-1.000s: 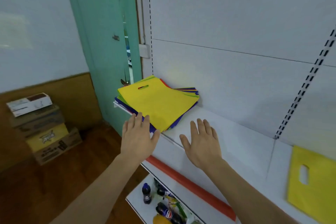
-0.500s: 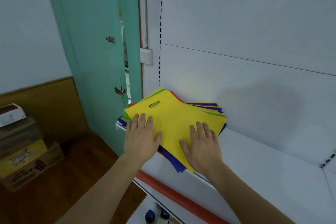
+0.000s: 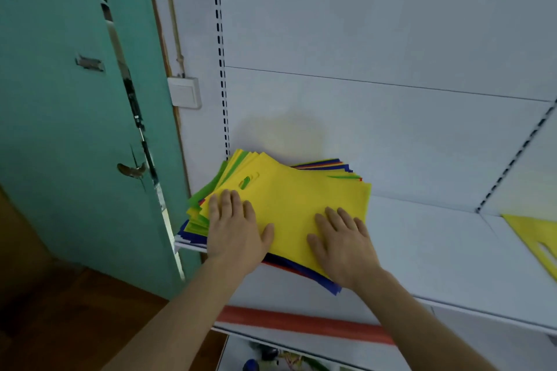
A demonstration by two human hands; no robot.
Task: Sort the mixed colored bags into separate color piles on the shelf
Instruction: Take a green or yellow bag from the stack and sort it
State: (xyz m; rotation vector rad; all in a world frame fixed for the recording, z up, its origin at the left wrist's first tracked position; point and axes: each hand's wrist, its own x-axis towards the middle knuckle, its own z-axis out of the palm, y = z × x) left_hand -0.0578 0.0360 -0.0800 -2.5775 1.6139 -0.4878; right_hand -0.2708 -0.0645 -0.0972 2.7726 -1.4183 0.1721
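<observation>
Both hands lie flat, fingers straight and together, on a stack of bags [image 3: 289, 199] at the left end of a white shelf [image 3: 437, 244]. The left hand [image 3: 236, 232] presses near the stack's left edge, just below the handle slot of the top yellow bag [image 3: 301, 208]; the right hand [image 3: 343, 241] rests on that same bag's near right part. Neither hand grips anything. Beneath the yellow sheet, green, blue and red edges fan out at the left side, the back and the front corner, where the pile overhangs the shelf lip a little. Well apart, at the right edge of the view, another yellow bag [image 3: 536, 235] lies alone on the shelf. A teal door [image 3: 75, 129] stands to the left, beside a white wall switch [image 3: 184, 92], and a red strip [image 3: 301, 322] runs along the shelf below.
</observation>
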